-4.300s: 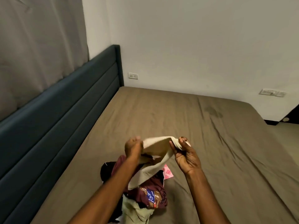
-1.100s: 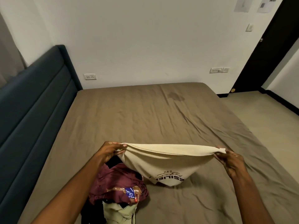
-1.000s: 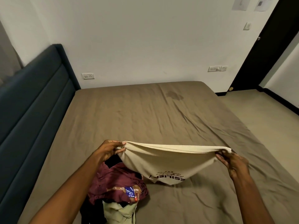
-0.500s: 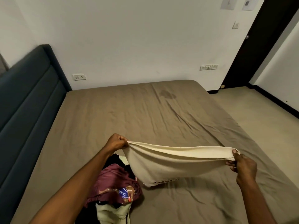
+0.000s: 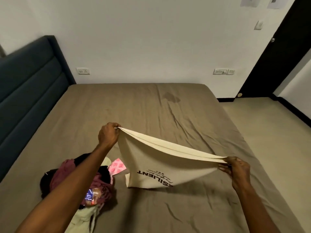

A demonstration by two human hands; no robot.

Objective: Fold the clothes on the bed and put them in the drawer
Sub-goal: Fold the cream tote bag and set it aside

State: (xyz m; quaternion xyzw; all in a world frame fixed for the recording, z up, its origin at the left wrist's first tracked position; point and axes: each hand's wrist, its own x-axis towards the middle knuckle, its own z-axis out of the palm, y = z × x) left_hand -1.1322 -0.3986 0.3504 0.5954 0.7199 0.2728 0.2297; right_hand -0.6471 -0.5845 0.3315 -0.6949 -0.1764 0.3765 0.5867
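A cream cotton T-shirt with black printed lettering point(image 5: 159, 165) hangs stretched above the brown-sheeted bed point(image 5: 151, 115), its doubled top edge running as the long axis from the upper left down to the lower right. The left hand point(image 5: 107, 134) pinches the upper-left corner with curled fingers; the right hand point(image 5: 235, 167) pinches the lower-right corner the same way. The body of the shirt droops toward the person, and its lower tip touches the sheet; the lettering reads upside down from the head view. Left of the shirt, under the left forearm, lies a heap of crumpled clothes point(image 5: 80, 182) in maroon, black, pale green and pink. The sheet is wrinkled, with a dark stain point(image 5: 170, 97) beyond the shirt. A dark blue padded headboard point(image 5: 28, 84) lines the bed's left side, a white wall with sockets stands behind, and a black door point(image 5: 272, 56) and beige floor lie to the right of the bed.
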